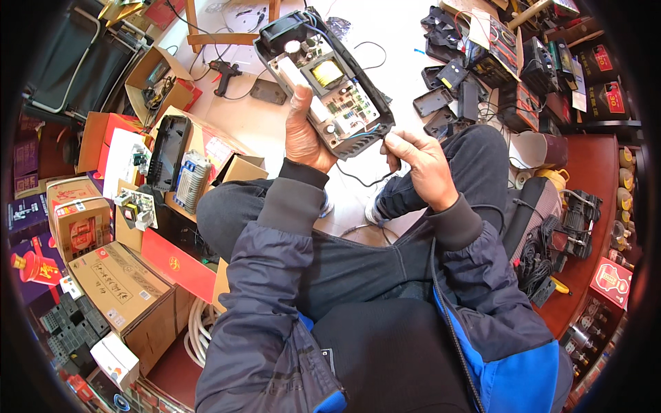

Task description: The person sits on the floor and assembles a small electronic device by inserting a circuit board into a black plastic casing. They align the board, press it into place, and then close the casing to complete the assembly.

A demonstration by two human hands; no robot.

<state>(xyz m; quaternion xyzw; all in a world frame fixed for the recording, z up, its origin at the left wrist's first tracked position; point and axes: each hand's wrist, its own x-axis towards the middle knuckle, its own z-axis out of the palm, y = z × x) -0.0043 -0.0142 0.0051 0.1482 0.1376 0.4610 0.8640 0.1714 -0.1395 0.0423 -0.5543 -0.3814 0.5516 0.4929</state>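
Black case (357, 73) in left hand (308, 140), handwriting (111, 280) on brown carton (143, 305)

The widest way for a hand lies to the right of the open case (381, 103), over the pale floor (401, 79) as far as the heap of black plastic housings (434, 101). A thin cable loops into that gap near the case's upper end. On the left, a glue gun (224, 77) and a flat dark cover (268, 91) narrow the passage, with a wooden frame (227, 39) beyond. The left hand (310, 141) blocks the case's near left side; the right hand (420, 158) blocks its near right corner. Below, a black cord (363, 184) crosses between the knees.
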